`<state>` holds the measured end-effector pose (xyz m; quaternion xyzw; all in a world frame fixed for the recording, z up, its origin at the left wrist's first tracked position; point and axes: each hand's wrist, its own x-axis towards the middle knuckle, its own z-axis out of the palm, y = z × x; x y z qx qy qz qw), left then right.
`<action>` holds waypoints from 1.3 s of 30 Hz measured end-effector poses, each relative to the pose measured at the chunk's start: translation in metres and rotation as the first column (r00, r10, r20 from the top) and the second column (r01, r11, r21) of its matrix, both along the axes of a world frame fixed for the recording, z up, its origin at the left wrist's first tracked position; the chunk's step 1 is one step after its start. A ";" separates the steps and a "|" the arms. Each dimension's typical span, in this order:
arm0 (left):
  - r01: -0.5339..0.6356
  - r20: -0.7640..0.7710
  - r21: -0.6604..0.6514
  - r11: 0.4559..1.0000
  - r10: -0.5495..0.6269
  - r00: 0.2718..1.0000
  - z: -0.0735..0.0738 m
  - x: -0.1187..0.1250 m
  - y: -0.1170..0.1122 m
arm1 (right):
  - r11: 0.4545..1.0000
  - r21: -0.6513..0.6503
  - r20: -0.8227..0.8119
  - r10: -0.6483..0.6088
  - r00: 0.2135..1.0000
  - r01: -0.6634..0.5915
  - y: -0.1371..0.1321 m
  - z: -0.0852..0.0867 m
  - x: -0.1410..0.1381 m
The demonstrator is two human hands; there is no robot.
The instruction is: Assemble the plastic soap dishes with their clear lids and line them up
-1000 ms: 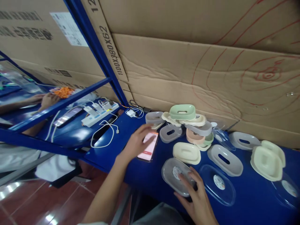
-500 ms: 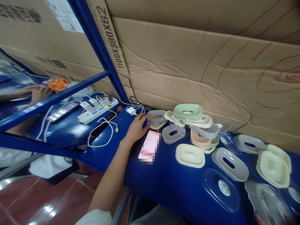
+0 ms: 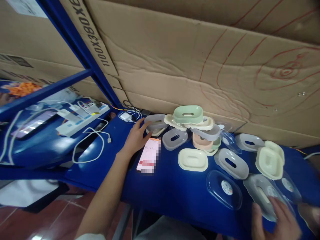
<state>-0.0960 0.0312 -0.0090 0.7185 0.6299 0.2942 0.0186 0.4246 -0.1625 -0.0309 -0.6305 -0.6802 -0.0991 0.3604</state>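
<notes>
My left hand [image 3: 136, 138] lies on the blue table [image 3: 175, 193], fingers stretched out. It rests beside a phone [image 3: 148, 155] with a lit screen, and its fingertips reach a grey lid [image 3: 155, 122]. At the bottom right, my right hand [image 3: 277, 220] is spread flat on a grey-clear oval lid [image 3: 260, 191] that has a round sticker. A pile of oval soap-dish parts sits at the back, topped by a green one [image 3: 188, 114]. In front lie a cream dish [image 3: 193, 159], a grey slotted lid [image 3: 231, 162] and a clear stickered lid [image 3: 223, 188].
A cardboard wall [image 3: 200, 60] backs the table. A slanted blue shelf post [image 3: 75, 50] stands at the left. Beyond it lie a white power strip [image 3: 82, 116], a looped white cable [image 3: 87, 146] and a charger [image 3: 126, 116]. Stacked cream dishes [image 3: 270, 161] sit at the right.
My right hand carried the grey-clear lid from the front middle over to the right. My left hand slid off the phone to its left side, toward the grey lid. The view shifted.
</notes>
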 end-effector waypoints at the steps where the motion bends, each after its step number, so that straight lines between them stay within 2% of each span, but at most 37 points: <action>1: 0.009 -0.005 0.023 1.000 -0.009 1.000 0.007 0.007 -0.006 | 1.000 -0.007 0.009 -0.002 1.000 0.002 0.000 0.002 -0.016; 4: 0.081 -0.026 0.088 0.993 -0.079 0.996 0.027 0.041 -0.037 | 0.971 -0.142 0.084 0.207 0.975 -0.193 0.003 -0.004 -0.054; 6: 0.167 -0.038 0.096 0.981 -0.164 0.986 0.034 0.069 -0.062 | 0.951 -0.187 0.133 0.272 0.953 -0.245 0.008 -0.012 -0.063; 7: 0.251 -0.066 0.072 0.965 -0.247 0.967 0.034 0.082 -0.072 | 0.950 -0.196 0.150 0.275 0.950 -0.244 0.010 -0.015 -0.063; 8: 0.279 -0.093 0.056 0.959 -0.273 0.957 0.033 0.093 -0.080 | 0.949 -0.203 0.162 0.276 0.947 -0.242 0.012 -0.017 -0.061; 11: 0.281 -0.175 0.001 0.960 -0.276 0.945 0.019 0.112 -0.088 | 0.940 -0.223 0.173 0.299 0.938 -0.259 0.019 -0.015 -0.054; 15: 0.272 -0.177 -0.081 0.959 -0.283 0.943 0.003 0.121 -0.086 | 0.912 -0.254 0.154 0.367 0.917 -0.322 0.031 0.004 -0.073; 18: 0.294 -0.115 -0.093 0.951 -0.303 0.946 0.002 0.130 -0.095 | 0.874 -0.306 0.142 0.435 0.889 -0.378 0.042 0.013 -0.103; 21: 0.257 -0.087 -0.056 0.965 -0.261 0.961 0.001 0.138 -0.112 | 0.836 -0.360 0.150 0.489 0.859 -0.413 0.053 0.013 -0.121; 27: 0.169 0.080 0.081 0.982 -0.175 0.981 -0.007 0.130 -0.136 | 0.752 -0.402 0.102 0.603 0.791 -0.522 0.062 0.011 -0.117; 31: 0.171 0.188 0.110 0.979 -0.190 0.964 -0.001 0.129 -0.138 | 0.720 -0.408 0.033 0.626 0.779 -0.561 0.052 0.011 -0.125; 33: 0.227 0.216 0.104 0.968 -0.244 0.945 0.004 0.135 -0.139 | 0.733 -0.376 -0.029 0.602 0.798 -0.567 0.044 0.007 -0.130; 37: 0.397 0.157 0.070 0.915 -0.403 0.902 0.011 0.150 -0.146 | 0.852 -0.215 -0.102 0.466 0.879 -0.477 0.036 0.000 -0.130; 39: 0.453 0.104 0.035 0.891 -0.454 0.885 0.011 0.156 -0.151 | 0.862 -0.246 -0.059 0.443 0.894 -0.443 0.038 0.000 -0.126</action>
